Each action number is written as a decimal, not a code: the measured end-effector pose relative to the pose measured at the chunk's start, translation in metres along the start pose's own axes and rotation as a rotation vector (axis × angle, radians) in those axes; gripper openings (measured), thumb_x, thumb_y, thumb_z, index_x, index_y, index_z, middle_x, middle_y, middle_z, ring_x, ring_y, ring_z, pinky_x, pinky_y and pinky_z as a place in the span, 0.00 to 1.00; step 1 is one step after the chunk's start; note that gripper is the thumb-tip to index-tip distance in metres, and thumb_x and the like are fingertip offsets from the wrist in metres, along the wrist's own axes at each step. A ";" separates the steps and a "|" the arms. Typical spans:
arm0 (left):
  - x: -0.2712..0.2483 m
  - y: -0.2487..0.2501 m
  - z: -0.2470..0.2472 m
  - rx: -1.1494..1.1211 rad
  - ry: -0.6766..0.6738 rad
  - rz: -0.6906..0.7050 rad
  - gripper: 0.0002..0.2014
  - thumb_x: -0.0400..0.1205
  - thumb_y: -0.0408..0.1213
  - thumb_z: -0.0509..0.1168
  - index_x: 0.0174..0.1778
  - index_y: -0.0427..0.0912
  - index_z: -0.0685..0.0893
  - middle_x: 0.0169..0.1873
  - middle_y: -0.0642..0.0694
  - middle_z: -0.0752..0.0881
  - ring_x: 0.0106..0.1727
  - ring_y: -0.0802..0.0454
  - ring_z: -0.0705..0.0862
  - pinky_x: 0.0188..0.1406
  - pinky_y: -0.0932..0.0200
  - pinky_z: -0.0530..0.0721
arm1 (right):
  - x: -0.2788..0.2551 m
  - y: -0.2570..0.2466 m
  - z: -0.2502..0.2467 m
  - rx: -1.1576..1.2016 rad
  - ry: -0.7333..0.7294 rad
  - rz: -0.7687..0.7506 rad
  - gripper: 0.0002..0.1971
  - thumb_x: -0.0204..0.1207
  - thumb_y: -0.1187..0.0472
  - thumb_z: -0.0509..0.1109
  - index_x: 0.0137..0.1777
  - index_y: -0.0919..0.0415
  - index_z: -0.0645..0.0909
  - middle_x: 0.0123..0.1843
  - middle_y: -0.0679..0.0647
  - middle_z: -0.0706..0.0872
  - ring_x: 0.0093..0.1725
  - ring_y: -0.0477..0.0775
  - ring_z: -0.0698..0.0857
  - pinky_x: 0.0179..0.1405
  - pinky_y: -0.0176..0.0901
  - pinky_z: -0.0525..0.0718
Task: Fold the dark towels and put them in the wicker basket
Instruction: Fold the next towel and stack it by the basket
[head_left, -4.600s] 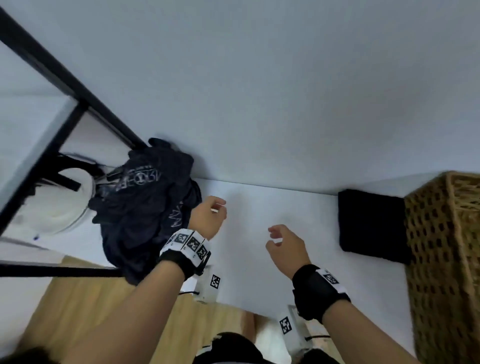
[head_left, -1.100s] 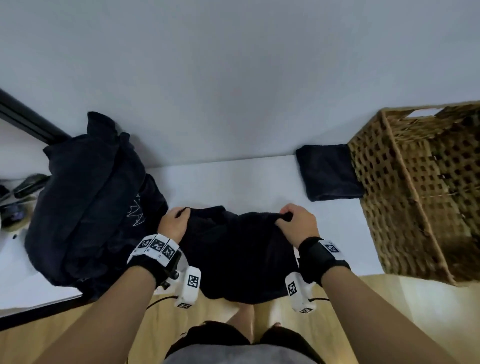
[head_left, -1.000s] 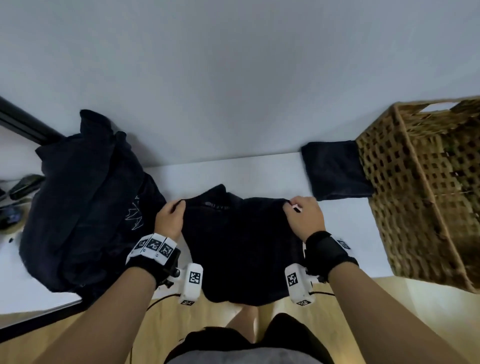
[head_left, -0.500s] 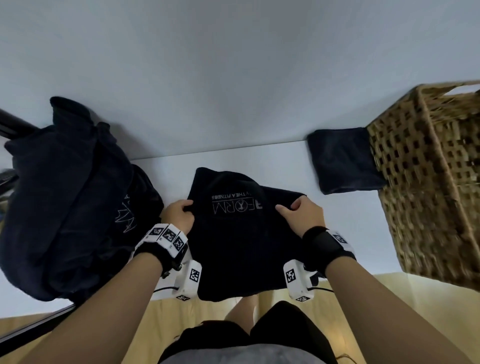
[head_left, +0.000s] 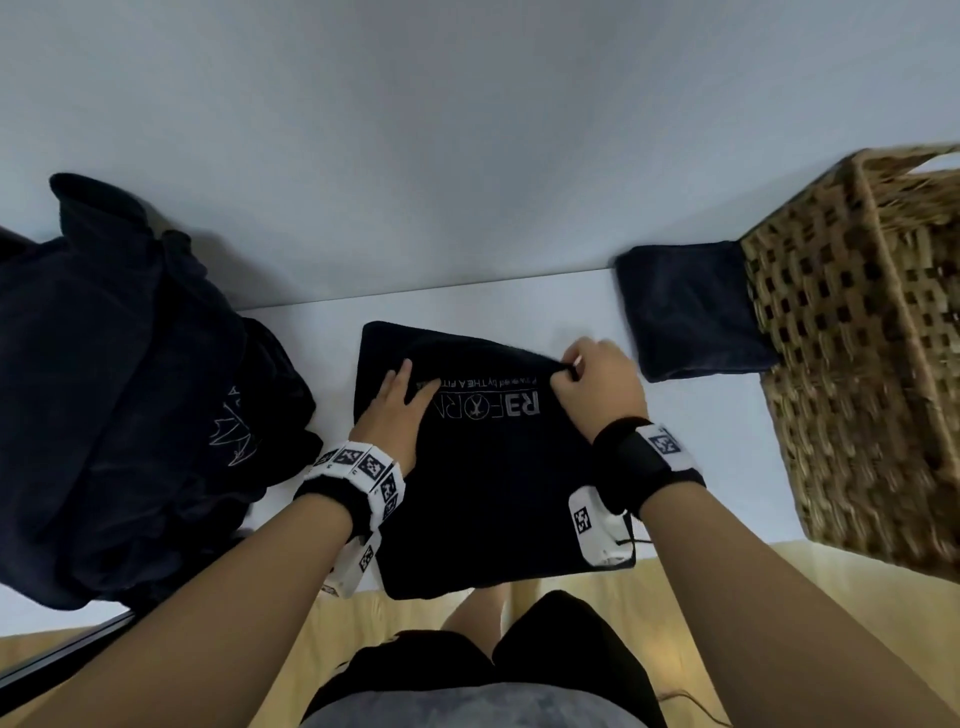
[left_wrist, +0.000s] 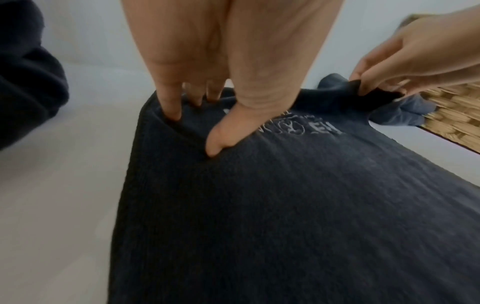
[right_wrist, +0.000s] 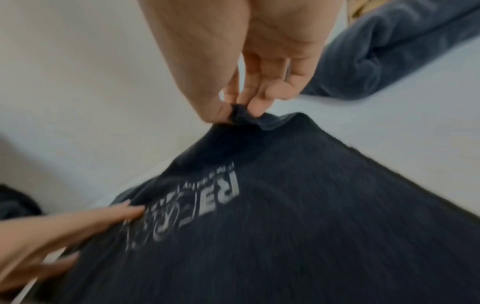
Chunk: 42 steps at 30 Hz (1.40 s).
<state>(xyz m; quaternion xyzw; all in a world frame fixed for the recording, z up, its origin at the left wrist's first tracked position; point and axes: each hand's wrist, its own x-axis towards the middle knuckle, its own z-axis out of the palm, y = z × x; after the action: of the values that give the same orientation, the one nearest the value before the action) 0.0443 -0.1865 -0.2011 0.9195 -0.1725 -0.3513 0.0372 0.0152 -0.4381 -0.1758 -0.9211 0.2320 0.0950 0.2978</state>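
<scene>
A dark towel (head_left: 498, 483) with a grey logo lies spread on the white table (head_left: 701, 441), its near edge hanging over the front. My left hand (head_left: 405, 395) presses flat on its left part with straight fingers (left_wrist: 168, 107), just beside the logo. My right hand (head_left: 571, 371) pinches the towel's far right corner between thumb and fingertips (right_wrist: 255, 107) and lifts it slightly. A folded dark towel (head_left: 691, 312) lies at the back right against the wicker basket (head_left: 857, 338). In the wrist views the spread towel (left_wrist: 285, 205) (right_wrist: 285, 226) fills the lower frame.
A big heap of dark towels (head_left: 130, 389) sits on the table's left end. The wall runs just behind the table. The wooden floor (head_left: 779, 597) and my legs show below the table's front edge. The folded towel (right_wrist: 402, 51) lies just beyond my right hand.
The towel was drawn from the heap and laid out flat with the logo up. My left hand let go of its edge and now presses flat; my right hand still pinches the corner.
</scene>
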 end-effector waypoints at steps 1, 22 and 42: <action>0.002 0.000 -0.002 -0.005 -0.017 -0.015 0.50 0.74 0.18 0.67 0.86 0.57 0.51 0.85 0.44 0.34 0.86 0.44 0.40 0.74 0.47 0.75 | 0.008 -0.004 -0.006 0.008 0.106 -0.031 0.10 0.75 0.63 0.67 0.55 0.58 0.83 0.54 0.58 0.81 0.49 0.61 0.82 0.46 0.48 0.80; 0.010 -0.003 -0.021 0.091 -0.066 -0.091 0.53 0.74 0.19 0.67 0.86 0.54 0.43 0.84 0.43 0.33 0.86 0.41 0.41 0.77 0.42 0.69 | -0.066 0.049 0.028 -0.308 -0.295 -0.305 0.31 0.77 0.49 0.71 0.80 0.55 0.71 0.85 0.56 0.62 0.84 0.57 0.61 0.81 0.52 0.65; -0.024 -0.012 0.025 0.056 -0.102 -0.116 0.66 0.66 0.45 0.82 0.84 0.55 0.34 0.81 0.44 0.25 0.86 0.47 0.35 0.82 0.44 0.60 | -0.039 0.034 0.038 -0.442 -0.438 -0.238 0.47 0.75 0.43 0.72 0.87 0.48 0.47 0.88 0.53 0.37 0.87 0.56 0.40 0.85 0.54 0.51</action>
<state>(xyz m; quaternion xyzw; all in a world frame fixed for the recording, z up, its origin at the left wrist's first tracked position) 0.0141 -0.1652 -0.2071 0.9095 -0.1303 -0.3944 -0.0176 -0.0371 -0.4253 -0.2110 -0.9418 0.0270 0.3035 0.1424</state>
